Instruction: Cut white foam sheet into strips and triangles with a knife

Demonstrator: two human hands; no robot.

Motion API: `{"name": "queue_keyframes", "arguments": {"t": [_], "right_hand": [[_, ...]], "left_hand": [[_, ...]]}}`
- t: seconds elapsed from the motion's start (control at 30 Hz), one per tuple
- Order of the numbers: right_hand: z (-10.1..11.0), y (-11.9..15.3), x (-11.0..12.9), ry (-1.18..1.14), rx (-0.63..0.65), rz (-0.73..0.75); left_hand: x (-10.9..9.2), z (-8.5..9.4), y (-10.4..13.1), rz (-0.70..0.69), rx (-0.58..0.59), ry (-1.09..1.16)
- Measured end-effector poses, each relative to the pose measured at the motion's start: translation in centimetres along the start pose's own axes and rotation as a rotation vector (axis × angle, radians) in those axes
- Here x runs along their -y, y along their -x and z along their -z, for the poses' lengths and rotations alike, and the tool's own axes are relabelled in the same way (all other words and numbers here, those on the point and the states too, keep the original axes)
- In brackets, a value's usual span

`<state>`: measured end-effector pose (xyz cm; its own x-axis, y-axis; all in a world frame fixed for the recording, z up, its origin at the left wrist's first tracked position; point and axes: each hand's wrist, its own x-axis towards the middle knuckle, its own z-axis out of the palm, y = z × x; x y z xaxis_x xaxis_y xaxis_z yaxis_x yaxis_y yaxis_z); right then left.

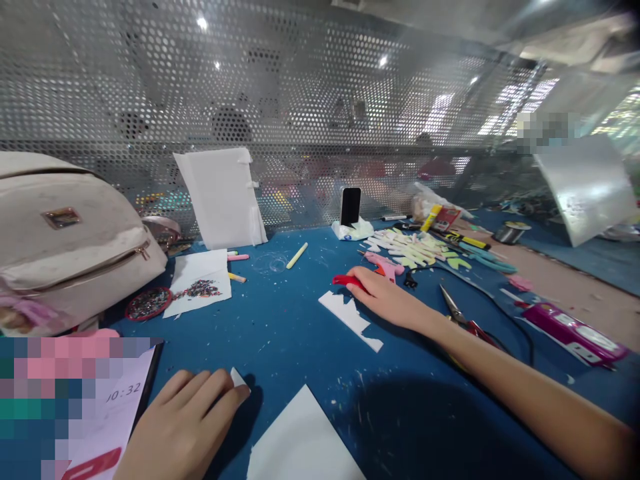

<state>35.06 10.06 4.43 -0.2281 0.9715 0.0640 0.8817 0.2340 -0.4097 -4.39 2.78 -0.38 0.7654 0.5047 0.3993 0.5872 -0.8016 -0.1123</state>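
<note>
At the lower left, my left hand [186,419] pinches a small white paper piece [239,378] between thumb and fingers, just above the blue table. My right hand [384,297] reaches across the table with its fingers closed around a red object [342,280]. Most of that object is hidden under the palm, so its kind is unclear. Beside the right hand lies a jagged white paper strip [350,319]. A larger white sheet [303,443] rests at the bottom middle, between both hands. Just beyond the right hand is a pink glue gun [384,265].
Pliers [453,305], a cable [520,327] and a purple tool [575,333] lie to the right. Pale cut pieces [410,247] are heaped behind. A phone [351,205] stands upright at the back. To the left are a backpack [75,233] and beads [200,289] on paper.
</note>
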Motion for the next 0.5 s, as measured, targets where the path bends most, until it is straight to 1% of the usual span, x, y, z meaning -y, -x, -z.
{"name": "queue_keyframes", "arguments": {"t": [0.17,0.37,0.43,0.5], "right_hand": [[-0.6,0.1,-0.4,0.033,0.095,-0.063],[-0.5,0.1,-0.4,0.039,0.18,-0.069],[-0.5,0.1,-0.4,0.028,0.191,-0.076],[-0.5,0.0,-0.4,0.011,0.194,-0.082]], "left_hand": [[-0.1,0.2,-0.3,-0.016,0.011,-0.06],[-0.9,0.2,-0.4,-0.029,0.03,-0.015],[-1.2,0.4,-0.5,-0.031,0.016,-0.002],[-1.5,0.7,-0.8,-0.031,-0.022,0.013]]}}
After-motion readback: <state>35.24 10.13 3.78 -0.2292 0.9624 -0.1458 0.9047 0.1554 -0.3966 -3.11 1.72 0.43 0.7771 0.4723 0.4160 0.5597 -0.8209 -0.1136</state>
